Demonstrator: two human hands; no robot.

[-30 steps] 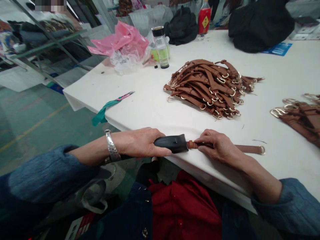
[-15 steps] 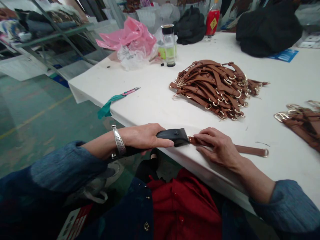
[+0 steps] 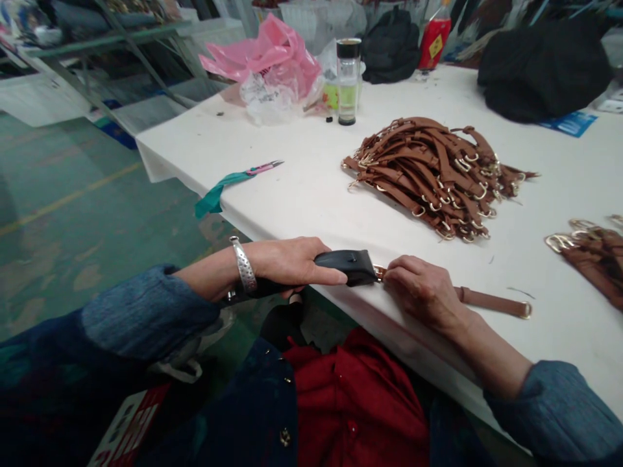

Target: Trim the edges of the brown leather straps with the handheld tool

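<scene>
My left hand (image 3: 296,263) is wrapped round a black electric hair clipper (image 3: 353,266), with its head pointing right at the table's front edge. Against that head is the gold buckle end of a brown leather strap (image 3: 494,303). My right hand (image 3: 423,288) pinches the strap near the buckle, and its fingers cover the middle of it. The strap's other end, with a gold ring, lies flat on the table to the right of my hand. Beyond my hands lies a heap of similar brown straps (image 3: 423,172) with gold fittings.
More straps (image 3: 594,259) lie at the right edge of the white table (image 3: 302,194). Pink-handled snips (image 3: 265,168) with a teal cloth strip rest at the left edge. Farther back are a pink plastic bag (image 3: 272,55), a clear bottle (image 3: 347,84) and a black cap (image 3: 540,71).
The view has shifted slightly, so the tabletop things sit further right. My right fingers have closed in tighter by the buckle. The clipper head stays at the strap's end.
</scene>
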